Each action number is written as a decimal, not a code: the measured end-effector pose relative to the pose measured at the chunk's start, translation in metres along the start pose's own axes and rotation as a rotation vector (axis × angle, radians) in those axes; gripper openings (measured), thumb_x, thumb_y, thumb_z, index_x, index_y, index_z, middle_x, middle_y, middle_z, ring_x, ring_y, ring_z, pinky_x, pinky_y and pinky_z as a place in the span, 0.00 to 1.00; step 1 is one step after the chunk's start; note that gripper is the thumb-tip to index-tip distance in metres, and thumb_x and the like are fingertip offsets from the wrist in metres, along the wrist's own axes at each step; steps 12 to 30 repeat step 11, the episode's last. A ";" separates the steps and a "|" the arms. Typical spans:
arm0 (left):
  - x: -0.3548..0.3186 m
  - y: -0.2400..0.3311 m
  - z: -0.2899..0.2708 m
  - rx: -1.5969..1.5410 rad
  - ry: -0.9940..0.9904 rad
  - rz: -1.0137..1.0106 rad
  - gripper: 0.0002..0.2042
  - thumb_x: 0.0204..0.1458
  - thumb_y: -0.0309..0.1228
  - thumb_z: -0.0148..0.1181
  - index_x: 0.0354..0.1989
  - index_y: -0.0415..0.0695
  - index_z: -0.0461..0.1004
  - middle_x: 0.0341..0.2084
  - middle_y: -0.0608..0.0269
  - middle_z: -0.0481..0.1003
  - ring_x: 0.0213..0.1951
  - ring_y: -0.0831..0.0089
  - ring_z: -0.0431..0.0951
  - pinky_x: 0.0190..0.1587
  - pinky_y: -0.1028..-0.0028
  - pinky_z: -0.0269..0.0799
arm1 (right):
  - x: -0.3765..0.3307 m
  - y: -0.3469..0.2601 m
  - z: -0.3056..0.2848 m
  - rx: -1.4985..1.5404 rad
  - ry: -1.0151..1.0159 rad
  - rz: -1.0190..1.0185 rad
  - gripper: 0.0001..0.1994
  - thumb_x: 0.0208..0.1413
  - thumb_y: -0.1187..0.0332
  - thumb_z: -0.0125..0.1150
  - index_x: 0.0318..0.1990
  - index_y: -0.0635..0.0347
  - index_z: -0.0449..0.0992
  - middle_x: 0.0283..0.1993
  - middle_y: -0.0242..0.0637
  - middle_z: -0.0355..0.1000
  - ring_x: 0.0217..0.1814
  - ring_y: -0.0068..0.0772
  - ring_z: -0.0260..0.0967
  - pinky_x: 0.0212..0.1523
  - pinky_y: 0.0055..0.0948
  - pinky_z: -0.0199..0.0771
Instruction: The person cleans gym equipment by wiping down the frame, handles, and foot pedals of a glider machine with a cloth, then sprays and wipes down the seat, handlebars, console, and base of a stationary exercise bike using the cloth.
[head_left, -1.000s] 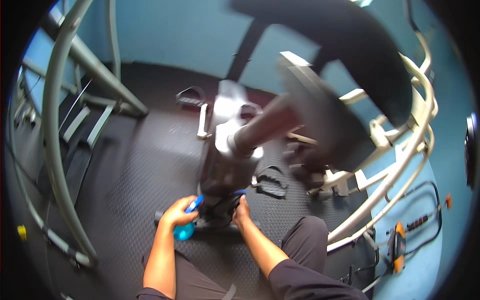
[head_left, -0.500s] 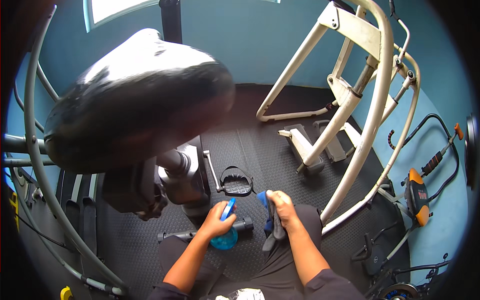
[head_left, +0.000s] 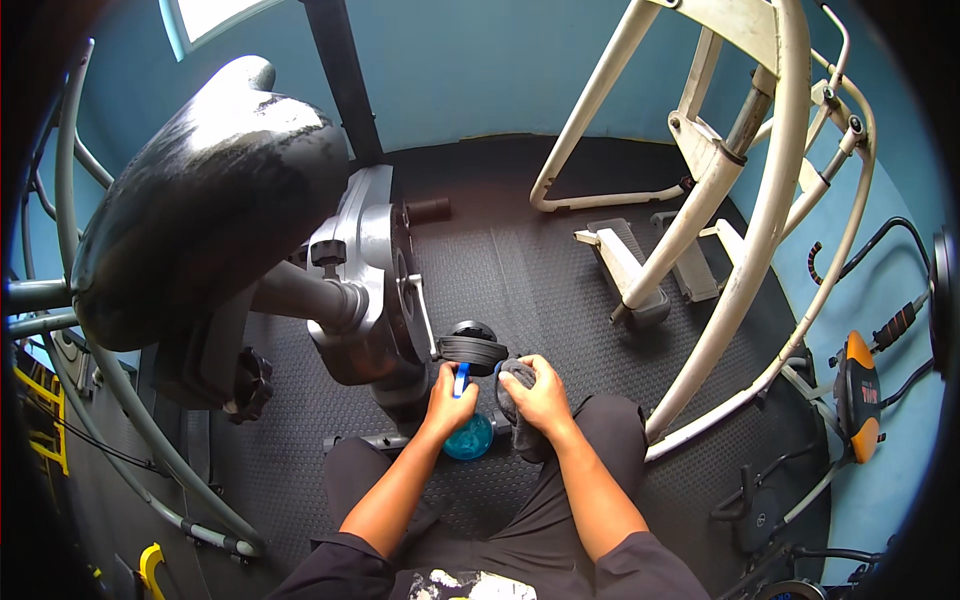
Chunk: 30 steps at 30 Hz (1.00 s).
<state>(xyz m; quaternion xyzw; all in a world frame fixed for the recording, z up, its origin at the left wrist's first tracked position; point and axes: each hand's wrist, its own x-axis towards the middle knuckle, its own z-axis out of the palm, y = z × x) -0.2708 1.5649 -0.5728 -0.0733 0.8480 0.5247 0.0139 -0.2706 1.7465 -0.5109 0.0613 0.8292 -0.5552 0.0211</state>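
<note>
Head view: left hand [head_left: 446, 398] gripped blue spray bottle [head_left: 467, 432]; right hand [head_left: 541, 393] clutched dark grey cloth [head_left: 521, 420] beside black bike pedal [head_left: 472, 350]. Best sprayed close, wiped firmly.

blue walls [head_left: 480, 70], black rubber floor [head_left: 520, 260]

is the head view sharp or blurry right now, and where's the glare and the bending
Head view: sharp, with no motion smear on the left hand or right hand; window light puts a pale sheen on the black bike saddle; fisheye curves the cream frame tubes toward the rim; corners fall to black vignette; the blue spray bottle sits in soft shade below the hands.
</note>
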 end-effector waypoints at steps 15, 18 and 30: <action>0.000 0.005 -0.003 0.029 -0.076 -0.025 0.49 0.50 0.31 0.61 0.78 0.47 0.36 0.41 0.53 0.80 0.42 0.59 0.82 0.51 0.64 0.75 | 0.001 -0.003 -0.001 -0.021 -0.008 -0.040 0.21 0.52 0.57 0.71 0.48 0.60 0.76 0.45 0.46 0.81 0.49 0.45 0.80 0.50 0.40 0.78; 0.000 0.005 -0.003 0.029 -0.076 -0.025 0.49 0.50 0.31 0.61 0.78 0.47 0.36 0.41 0.53 0.80 0.42 0.59 0.82 0.51 0.64 0.75 | 0.001 -0.003 -0.001 -0.021 -0.008 -0.040 0.21 0.52 0.57 0.71 0.48 0.60 0.76 0.45 0.46 0.81 0.49 0.45 0.80 0.50 0.40 0.78; 0.000 0.005 -0.003 0.029 -0.076 -0.025 0.49 0.50 0.31 0.61 0.78 0.47 0.36 0.41 0.53 0.80 0.42 0.59 0.82 0.51 0.64 0.75 | 0.001 -0.003 -0.001 -0.021 -0.008 -0.040 0.21 0.52 0.57 0.71 0.48 0.60 0.76 0.45 0.46 0.81 0.49 0.45 0.80 0.50 0.40 0.78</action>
